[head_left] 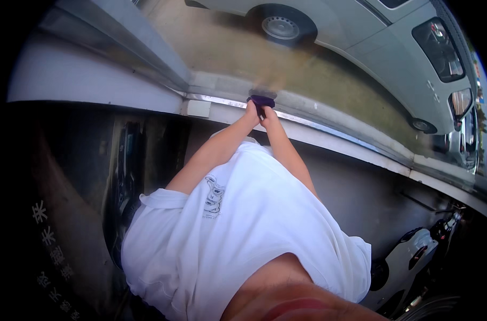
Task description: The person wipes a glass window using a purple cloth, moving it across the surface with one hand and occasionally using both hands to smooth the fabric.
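Observation:
Both my hands are together ahead of me, arms stretched out, at the low ledge of a window. They hold a dark purple cloth bunched between them. My left hand grips its left side, with the thumb upward. My right hand grips the lower right part. The cloth is held over the metal strip along the foot of the glass, and a dark reflection shows just beyond it. Whether the cloth touches the glass, I cannot tell.
A small white box is on the ledge, left of my hands. A pale window post rises at the left. Beyond the glass stands a light-coloured van. A white vehicle is behind me at the right.

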Available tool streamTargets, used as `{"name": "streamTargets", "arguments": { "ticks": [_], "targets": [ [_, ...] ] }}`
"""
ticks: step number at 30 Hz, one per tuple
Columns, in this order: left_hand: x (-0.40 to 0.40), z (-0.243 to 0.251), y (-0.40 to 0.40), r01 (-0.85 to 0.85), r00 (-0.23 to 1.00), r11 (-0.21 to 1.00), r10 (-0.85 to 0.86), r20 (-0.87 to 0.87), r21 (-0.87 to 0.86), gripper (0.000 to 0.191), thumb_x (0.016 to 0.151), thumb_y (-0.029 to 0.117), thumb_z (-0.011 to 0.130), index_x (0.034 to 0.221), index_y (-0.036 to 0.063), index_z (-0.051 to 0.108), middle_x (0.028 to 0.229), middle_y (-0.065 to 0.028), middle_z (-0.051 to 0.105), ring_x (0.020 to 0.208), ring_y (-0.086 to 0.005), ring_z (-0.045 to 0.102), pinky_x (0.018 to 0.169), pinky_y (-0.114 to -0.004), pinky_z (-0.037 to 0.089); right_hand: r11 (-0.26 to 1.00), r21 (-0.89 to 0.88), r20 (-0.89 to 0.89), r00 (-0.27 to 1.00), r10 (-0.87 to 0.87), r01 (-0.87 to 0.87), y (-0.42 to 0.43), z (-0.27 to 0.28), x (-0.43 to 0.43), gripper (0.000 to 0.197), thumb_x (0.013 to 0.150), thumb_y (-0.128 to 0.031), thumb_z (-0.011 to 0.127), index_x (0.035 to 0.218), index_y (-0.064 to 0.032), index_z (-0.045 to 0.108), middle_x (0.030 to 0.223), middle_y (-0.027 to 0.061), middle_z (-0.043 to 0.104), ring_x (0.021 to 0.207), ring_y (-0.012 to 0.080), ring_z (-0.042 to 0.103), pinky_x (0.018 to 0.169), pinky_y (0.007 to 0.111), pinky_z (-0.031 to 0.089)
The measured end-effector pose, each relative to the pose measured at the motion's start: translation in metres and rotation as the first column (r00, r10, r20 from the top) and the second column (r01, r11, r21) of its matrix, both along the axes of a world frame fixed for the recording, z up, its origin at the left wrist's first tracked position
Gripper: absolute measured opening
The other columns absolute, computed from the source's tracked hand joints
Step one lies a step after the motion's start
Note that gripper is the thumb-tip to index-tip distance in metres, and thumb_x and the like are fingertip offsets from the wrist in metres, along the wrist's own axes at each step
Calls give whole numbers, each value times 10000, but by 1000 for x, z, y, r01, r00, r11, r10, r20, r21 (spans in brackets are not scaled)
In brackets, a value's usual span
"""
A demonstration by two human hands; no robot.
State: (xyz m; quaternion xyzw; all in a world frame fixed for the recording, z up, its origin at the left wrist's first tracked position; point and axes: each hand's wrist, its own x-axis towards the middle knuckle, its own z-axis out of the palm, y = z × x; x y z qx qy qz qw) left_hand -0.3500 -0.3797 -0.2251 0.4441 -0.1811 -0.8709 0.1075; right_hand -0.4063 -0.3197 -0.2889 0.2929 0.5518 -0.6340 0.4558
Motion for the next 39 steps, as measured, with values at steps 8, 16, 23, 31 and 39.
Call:
{"name": "streamTargets", "arguments": {
  "ticks": [8, 16, 23, 31, 39],
  "targets": [
    [-122, 69, 161, 188, 917, 934, -57, -394, 303, 499, 1027, 292, 235, 1346, 24, 509, 1404, -176, 550, 1309, -361, 499, 1151, -504, 351, 924, 14, -643, 711, -285, 383, 171, 94, -89, 365, 821, -222, 772, 1079, 19, 681, 1002, 117, 719, 873, 241, 680, 783, 363, 527],
    [-166, 259, 276, 237, 764, 956, -294, -574, -174, 479, 1061, 379, 419, 1398, 43, 475, 1387, -120, 551, 1297, -243, 512, 1122, -392, 390, 871, -177, -950, 153, -273, 458, 268, 329, -142, 567, 760, -168, 849, 1189, 11, 524, 1060, 205, 634, 951, 311, 643, 835, 406, 514],
    [-197, 292, 319, 159, 784, 909, -353, -511, -384, 549, 1093, 470, 278, 1469, 90, 406, 1469, -93, 475, 1355, -237, 463, 1140, -389, 389, 885, 74, -912, -328, 247, 460, 317, 369, -188, 450, 656, -152, 815, 1009, -120, 538, 940, 77, 548, 901, 320, 560, 757, 450, 466],
    [-286, 215, 396, 442, 831, 862, -498, -247, -248, 408, 1078, 298, 349, 1353, 44, 515, 1374, -114, 558, 1283, -254, 536, 1107, -417, 432, 826, 87, -979, -105, 174, 556, 404, 266, -252, 307, 664, -2, 691, 920, -58, 534, 915, 125, 528, 887, 361, 558, 763, 469, 468],
    [-422, 132, 532, 631, 679, 764, -628, -380, -137, 365, 1076, 267, 403, 1324, 33, 535, 1344, -113, 569, 1233, -243, 563, 1066, -408, 468, 736, 234, -970, 101, 222, 635, 557, 220, -370, 253, 726, -8, 676, 922, -75, 531, 905, 123, 605, 911, 379, 597, 788, 486, 486]
  ]
}}
